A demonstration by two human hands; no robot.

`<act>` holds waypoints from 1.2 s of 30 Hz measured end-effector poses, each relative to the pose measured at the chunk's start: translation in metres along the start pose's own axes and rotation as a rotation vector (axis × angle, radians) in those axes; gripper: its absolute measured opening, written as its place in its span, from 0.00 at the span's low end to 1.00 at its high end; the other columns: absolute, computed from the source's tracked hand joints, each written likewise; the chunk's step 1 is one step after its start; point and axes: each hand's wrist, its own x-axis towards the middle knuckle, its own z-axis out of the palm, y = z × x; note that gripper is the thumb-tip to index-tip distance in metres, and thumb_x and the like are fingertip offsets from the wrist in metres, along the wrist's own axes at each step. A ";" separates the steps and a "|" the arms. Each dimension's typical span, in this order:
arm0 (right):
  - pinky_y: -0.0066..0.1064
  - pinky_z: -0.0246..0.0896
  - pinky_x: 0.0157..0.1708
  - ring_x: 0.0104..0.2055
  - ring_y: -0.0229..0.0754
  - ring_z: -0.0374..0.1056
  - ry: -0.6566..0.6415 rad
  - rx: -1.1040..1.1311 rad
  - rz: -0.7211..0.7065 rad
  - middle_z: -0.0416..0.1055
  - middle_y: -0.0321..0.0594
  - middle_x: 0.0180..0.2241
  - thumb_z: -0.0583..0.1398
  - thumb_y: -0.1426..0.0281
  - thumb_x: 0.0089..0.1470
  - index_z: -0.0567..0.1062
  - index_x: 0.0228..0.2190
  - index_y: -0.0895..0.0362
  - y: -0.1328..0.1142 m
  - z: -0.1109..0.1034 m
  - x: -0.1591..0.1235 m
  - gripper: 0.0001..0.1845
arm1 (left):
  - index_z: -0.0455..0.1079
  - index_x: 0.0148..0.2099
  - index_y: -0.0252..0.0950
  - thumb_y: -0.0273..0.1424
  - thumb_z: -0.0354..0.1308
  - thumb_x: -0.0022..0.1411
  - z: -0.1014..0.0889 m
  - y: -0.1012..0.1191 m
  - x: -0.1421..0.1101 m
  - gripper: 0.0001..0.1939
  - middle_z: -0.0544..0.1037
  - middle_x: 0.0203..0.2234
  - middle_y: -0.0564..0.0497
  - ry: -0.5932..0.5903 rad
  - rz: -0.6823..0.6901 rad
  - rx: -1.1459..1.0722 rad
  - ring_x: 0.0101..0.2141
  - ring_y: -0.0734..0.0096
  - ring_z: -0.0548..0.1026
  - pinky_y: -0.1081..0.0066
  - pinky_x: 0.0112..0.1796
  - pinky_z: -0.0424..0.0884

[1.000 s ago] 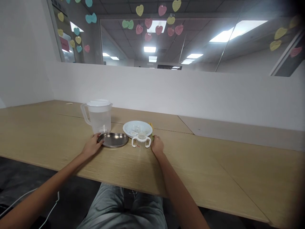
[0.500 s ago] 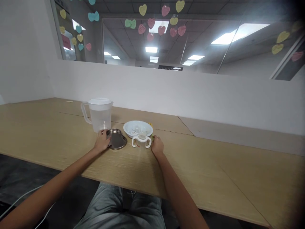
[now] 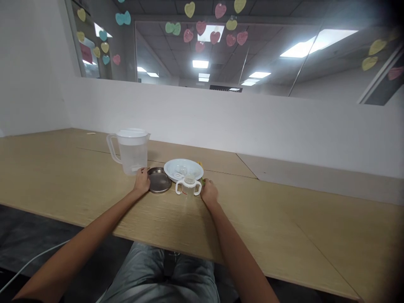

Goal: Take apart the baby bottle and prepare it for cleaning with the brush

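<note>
My left hand is closed at the left rim of a small round metal tray, which lies on the table. Right of the tray stands a clear baby bottle without a top, wearing a white collar with two handles. Behind it, a white plate carries small clear and white pieces. My right hand rests on the table just right of the bottle, fingers curled. At its fingertips shows a sliver of a green and yellow thing, mostly hidden by the plate and the hand.
A translucent lidded pitcher stands behind my left hand, its handle to the left. The wooden table runs up to a white wall with a window above. A small pale piece lies at the far left.
My left hand and the metal tray have slid right and slightly away from me, closer to the plate and bottle. My right hand has hardly moved.
</note>
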 end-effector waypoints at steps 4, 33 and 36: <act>0.26 0.57 0.33 0.43 0.41 0.68 -0.002 -0.004 -0.001 0.67 0.46 0.44 0.49 0.71 0.59 0.68 0.45 0.58 0.000 0.000 0.000 0.14 | 0.62 0.52 0.27 0.24 0.42 0.57 -0.002 -0.007 0.003 0.21 0.64 0.47 0.38 0.011 -0.075 -0.097 0.45 0.65 0.70 0.62 0.53 0.65; 0.27 0.56 0.36 0.45 0.44 0.67 0.023 0.046 0.004 0.68 0.48 0.46 0.52 0.70 0.57 0.62 0.52 0.61 0.000 -0.002 -0.001 0.21 | 0.69 0.42 0.35 0.27 0.43 0.57 -0.028 0.022 -0.007 0.16 0.69 0.41 0.46 0.253 0.029 -0.098 0.47 0.63 0.66 0.63 0.53 0.61; 0.26 0.55 0.36 0.44 0.43 0.67 0.045 0.079 0.033 0.69 0.48 0.43 0.53 0.73 0.55 0.59 0.54 0.63 0.002 -0.001 0.001 0.25 | 0.70 0.40 0.35 0.27 0.43 0.59 -0.025 0.044 0.003 0.14 0.70 0.38 0.47 0.271 0.199 -0.092 0.45 0.64 0.67 0.64 0.51 0.62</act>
